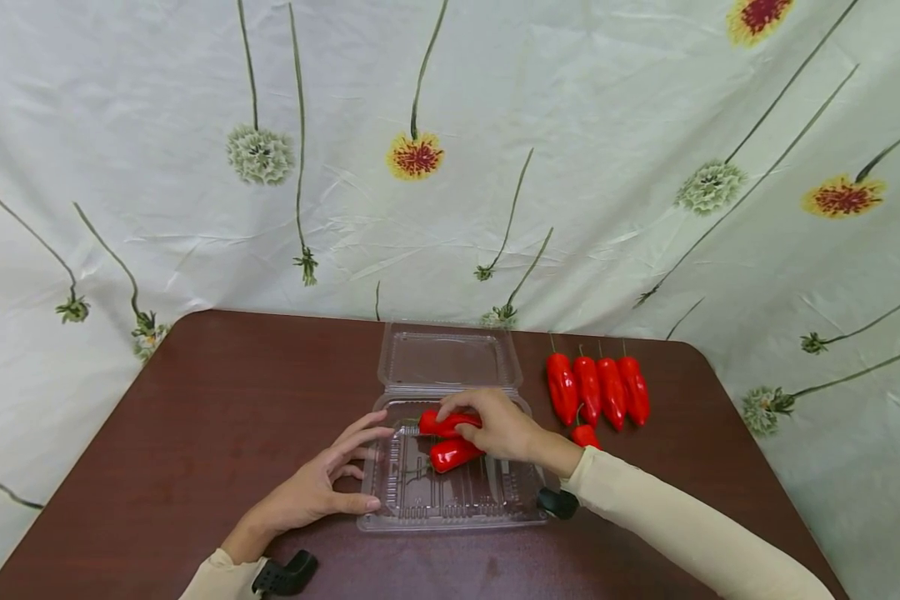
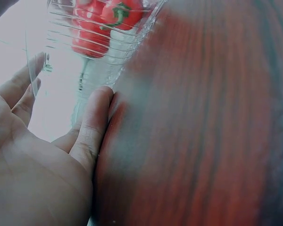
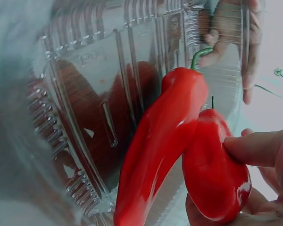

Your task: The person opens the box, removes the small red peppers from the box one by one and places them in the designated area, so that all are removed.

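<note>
A clear plastic clamshell box [image 1: 453, 525] lies with its lid [image 1: 450, 360] folded back. Inside, two red chili peppers lie side by side, their green stems toward the left. My right hand [image 1: 506, 427] pinches the farther pepper [image 3: 216, 169] between thumb and fingers; the nearer pepper [image 3: 162, 132] touches it. Part of both peppers is hidden under the hand in the head view. Fingers spread, my left hand [image 1: 311, 490] rests at the box's left side, its thumb [image 2: 98, 110] by the near left corner.
To the right of the box several red peppers [image 1: 611, 392] lie in a row, with one more pepper [image 1: 585, 436] in front, partly behind my right forearm. The brown table [image 1: 195, 433] meets a flowered cloth [image 1: 345, 208] at its back.
</note>
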Demonstrator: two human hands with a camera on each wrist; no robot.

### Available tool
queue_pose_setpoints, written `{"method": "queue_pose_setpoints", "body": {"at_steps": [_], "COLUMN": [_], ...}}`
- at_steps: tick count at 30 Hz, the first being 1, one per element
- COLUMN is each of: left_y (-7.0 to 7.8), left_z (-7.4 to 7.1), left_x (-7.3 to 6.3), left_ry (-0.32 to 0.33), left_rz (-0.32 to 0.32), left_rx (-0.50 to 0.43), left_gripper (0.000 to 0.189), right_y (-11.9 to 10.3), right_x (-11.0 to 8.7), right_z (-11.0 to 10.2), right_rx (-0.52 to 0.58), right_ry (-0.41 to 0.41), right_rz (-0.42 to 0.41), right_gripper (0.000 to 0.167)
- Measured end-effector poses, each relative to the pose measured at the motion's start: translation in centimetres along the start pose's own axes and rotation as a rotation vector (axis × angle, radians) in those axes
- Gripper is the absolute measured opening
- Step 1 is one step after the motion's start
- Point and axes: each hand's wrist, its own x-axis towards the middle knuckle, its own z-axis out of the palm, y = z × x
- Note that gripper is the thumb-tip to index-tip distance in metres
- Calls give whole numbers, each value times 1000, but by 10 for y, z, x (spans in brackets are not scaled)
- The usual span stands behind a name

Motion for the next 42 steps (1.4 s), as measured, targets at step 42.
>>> {"method": "queue_pose_setpoints", "body": {"at_steps": [42], "left_y": [1], "left_z": [0], "left_x": [0], "left_ry": [11], "left_rz": [10], "left_rx": [5], "left_gripper": [78], "right_y": [17], "right_x": [-54], "right_z": [-57], "right_rx": [659], "right_ry": [-31], "right_rz": [367], "right_gripper": [45]}}
